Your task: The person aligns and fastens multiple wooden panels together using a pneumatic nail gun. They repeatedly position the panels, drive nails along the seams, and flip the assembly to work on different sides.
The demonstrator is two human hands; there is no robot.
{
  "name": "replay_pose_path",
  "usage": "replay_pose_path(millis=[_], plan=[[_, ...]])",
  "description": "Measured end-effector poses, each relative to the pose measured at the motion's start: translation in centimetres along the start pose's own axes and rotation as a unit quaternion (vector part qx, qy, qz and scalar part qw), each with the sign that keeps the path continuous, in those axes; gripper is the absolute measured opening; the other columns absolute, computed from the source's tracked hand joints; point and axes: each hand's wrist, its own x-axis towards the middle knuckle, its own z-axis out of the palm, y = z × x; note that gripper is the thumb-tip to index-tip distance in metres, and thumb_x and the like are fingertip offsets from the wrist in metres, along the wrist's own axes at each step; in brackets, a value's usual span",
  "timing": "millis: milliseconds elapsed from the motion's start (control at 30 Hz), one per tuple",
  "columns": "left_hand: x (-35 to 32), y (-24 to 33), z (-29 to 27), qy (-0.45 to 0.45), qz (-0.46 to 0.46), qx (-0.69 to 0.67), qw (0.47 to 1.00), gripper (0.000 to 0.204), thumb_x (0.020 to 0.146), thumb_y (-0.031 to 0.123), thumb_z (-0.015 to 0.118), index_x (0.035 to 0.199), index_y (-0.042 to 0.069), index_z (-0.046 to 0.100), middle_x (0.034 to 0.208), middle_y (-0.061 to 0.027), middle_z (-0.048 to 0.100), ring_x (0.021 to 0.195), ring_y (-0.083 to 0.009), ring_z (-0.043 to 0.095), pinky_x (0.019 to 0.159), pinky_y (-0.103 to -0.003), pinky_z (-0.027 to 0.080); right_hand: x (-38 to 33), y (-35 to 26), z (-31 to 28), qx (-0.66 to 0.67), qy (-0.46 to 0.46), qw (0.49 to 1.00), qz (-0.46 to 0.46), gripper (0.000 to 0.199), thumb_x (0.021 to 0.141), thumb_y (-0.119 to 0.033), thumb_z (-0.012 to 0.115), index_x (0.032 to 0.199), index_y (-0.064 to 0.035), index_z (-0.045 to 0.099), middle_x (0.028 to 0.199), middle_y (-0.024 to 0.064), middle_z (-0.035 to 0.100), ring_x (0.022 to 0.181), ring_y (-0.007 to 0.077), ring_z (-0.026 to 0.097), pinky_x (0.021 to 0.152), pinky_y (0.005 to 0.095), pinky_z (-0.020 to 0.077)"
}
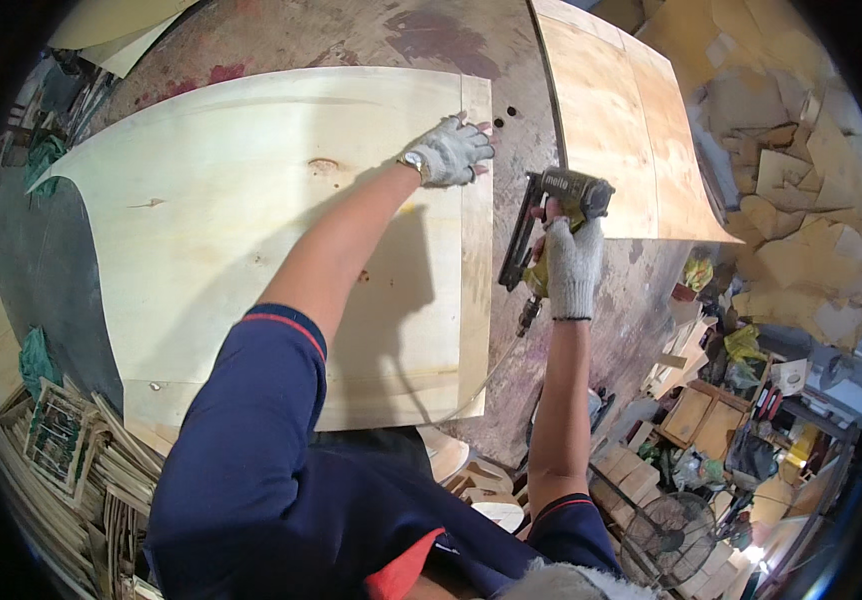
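Note:
A large pale plywood sheet (251, 230) lies flat on a worn workbench (371, 40). A narrow wooden strip (477, 260) runs along the sheet's right edge. My left hand (449, 150), in a grey knit glove with a wristwatch, presses flat on the sheet's upper right corner beside that strip. My right hand (571, 265), also gloved, grips a pneumatic nail gun (551, 220) held just right of the strip, above the bench. The gun's air hose (491, 370) trails down toward me.
A second, browner plywood panel (621, 130) lies at the upper right of the bench. Offcuts and cardboard scraps (801, 200) cover the floor to the right. Stacked wooden frames (61, 450) stand at lower left; boxes and a fan (671, 520) are at lower right.

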Motion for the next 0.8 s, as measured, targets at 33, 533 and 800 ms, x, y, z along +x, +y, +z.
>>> replay_pose_path(millis=[33, 533, 800], plan=[[-0.1, 0.1, 0.4, 0.02, -0.008, 0.003, 1.0, 0.048, 0.104, 0.044, 0.043, 0.143, 0.017, 0.053, 0.158, -0.0043, 0.043, 0.151, -0.0239, 0.031, 0.124, -0.05, 0.021, 1.5, -0.7, 0.8, 0.004, -0.016, 1.0, -0.011, 0.032, 0.099, -0.027, 0.067, 0.117, -0.0011, 0.06, 0.088, 0.0094, 0.074, 0.043, 0.0093, 0.053, 0.039, 0.0259, 0.0416], [-0.1, -0.3, 2.3, 0.131, -0.03, -0.109, 0.985, 0.038, 0.097, 0.042, 0.056, 0.085, 0.011, 0.075, 0.106, -0.0094, 0.07, 0.116, -0.0275, 0.058, 0.123, -0.047, 0.028, 21.7, -3.8, 10.9, -0.115, -0.15, 0.982, 0.013, 0.025, 0.095, -0.024, 0.061, 0.108, -0.0042, 0.069, 0.082, 0.0087, 0.075, 0.052, 0.0143, 0.057, 0.049, 0.03, 0.0493], [0.8, -0.5, 4.8, 0.232, 0.0, -0.118, 0.965, 0.026, 0.098, 0.034, 0.059, 0.116, 0.018, 0.069, 0.129, -0.0043, 0.064, 0.13, -0.0279, 0.051, 0.124, -0.046, 0.027, 25.3, -2.3, 13.4, -0.162, -0.171, 0.972, 0.006, 0.021, 0.094, -0.022, 0.064, 0.105, -0.0036, 0.064, 0.083, 0.0085, 0.071, 0.054, 0.0157, 0.06, 0.049, 0.0319, 0.0521]])
